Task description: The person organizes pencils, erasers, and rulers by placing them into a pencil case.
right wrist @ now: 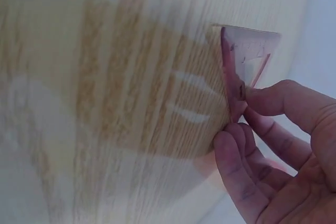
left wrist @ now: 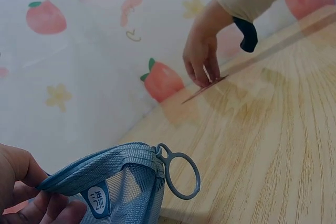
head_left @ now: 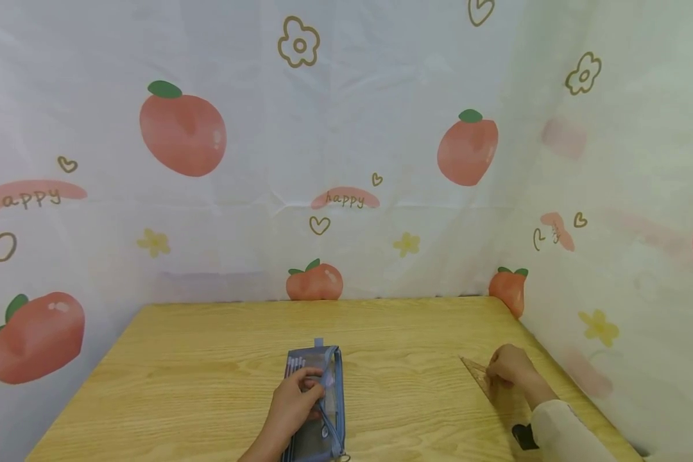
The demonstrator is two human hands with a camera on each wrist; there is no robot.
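A blue mesh pencil case (head_left: 308, 444) lies on the table near its front, with pale stick-like shapes showing along its left side. My left hand (head_left: 294, 399) pinches its zipper edge between thumb and fingers; the left wrist view shows the blue fabric (left wrist: 131, 156) raised there and a ring pull (left wrist: 182, 176) at the zipper end. Off to the right, my right hand (head_left: 511, 367) holds a clear, pink-tinged triangle ruler (right wrist: 247, 51) by one side, between thumb and fingers. The ruler is tilted close to the tabletop. How far the case gapes is unclear.
The wood-grain table (head_left: 208, 385) meets a fruit-printed curtain (head_left: 242, 244) at the back and on the right. A black band (head_left: 524, 437) shows by the right sleeve (head_left: 566, 430). The right hand is near the table's right edge.
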